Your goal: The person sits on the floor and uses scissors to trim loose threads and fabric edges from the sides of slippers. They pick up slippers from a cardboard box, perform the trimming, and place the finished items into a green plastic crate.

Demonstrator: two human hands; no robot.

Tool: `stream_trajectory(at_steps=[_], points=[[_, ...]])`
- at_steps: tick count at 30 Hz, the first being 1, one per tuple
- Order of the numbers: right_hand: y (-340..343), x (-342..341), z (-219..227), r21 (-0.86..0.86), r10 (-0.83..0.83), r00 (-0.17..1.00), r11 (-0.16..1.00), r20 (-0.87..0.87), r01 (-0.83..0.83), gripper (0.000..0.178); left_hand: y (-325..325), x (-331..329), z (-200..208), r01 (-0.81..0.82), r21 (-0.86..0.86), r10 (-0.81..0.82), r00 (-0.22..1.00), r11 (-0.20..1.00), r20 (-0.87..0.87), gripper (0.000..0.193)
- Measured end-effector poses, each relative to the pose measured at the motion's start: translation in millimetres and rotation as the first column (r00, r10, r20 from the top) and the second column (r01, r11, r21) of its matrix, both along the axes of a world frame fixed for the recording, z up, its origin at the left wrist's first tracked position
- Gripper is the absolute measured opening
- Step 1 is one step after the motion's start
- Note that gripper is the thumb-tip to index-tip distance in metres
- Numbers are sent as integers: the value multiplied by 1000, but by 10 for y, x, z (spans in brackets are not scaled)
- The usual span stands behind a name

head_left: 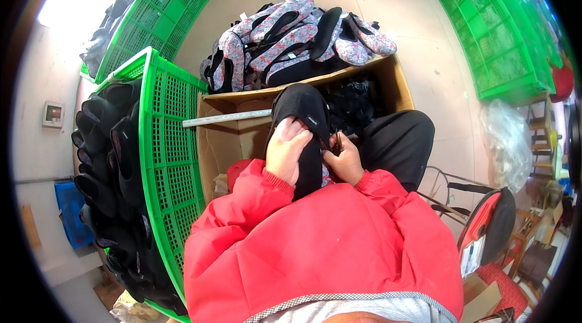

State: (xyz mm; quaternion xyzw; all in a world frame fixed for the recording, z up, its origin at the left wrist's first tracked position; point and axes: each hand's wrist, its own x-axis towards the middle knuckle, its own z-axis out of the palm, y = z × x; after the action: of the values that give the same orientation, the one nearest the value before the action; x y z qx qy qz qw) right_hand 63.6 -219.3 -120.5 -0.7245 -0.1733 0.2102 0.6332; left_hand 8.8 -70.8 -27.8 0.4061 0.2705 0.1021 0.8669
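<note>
In front of my lap, a black fabric slipper (301,103) stands with its toe end away from me and a small label near its opening. The fingers of my left hand (287,152) are tucked into that opening and grip it. My right hand (347,162) is closed just right of the slipper, around a small dark metal tool (337,140), whose exact kind I cannot make out. A bit of floral lining shows between the hands. Beyond them lies a heap of floral slippers with black parts (285,32), at the far side of a cardboard box (233,132).
A green crate (173,159) of black slippers stands close on my left, with another green crate (160,17) behind. Green crates (485,32) stand at the far right. A pale ruler-like strip (227,118) crosses the box, which holds black pieces (350,105). Clear plastic (508,141) lies right.
</note>
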Motion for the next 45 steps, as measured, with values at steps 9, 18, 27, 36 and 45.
stream_trajectory(at_steps=[9, 18, 27, 36, 45], points=[[13, -23, -72, 19, 44, 998, 999, -52, -43, 22, 654, 129, 162, -19, 991, -107, 994, -134, 5, 28], [16, -19, -101, 69, 39, 993, 997, -109, -32, 23, 786, 367, 238, -27, 942, -390, 914, -335, -112, 15], [29, -1, 69, 52, 81, 988, 996, -135, -74, 24, 697, 355, 253, -98, 982, -379, 925, -164, 29, 6], [-59, 313, 330, -35, 204, 978, 979, 37, -202, 50, 790, 432, 177, 10, 985, -414, 907, -174, -82, 4], [152, 424, 640, -134, 243, 951, 966, 190, -220, 40, 824, 530, 155, 77, 988, -448, 885, -133, -129, 8]])
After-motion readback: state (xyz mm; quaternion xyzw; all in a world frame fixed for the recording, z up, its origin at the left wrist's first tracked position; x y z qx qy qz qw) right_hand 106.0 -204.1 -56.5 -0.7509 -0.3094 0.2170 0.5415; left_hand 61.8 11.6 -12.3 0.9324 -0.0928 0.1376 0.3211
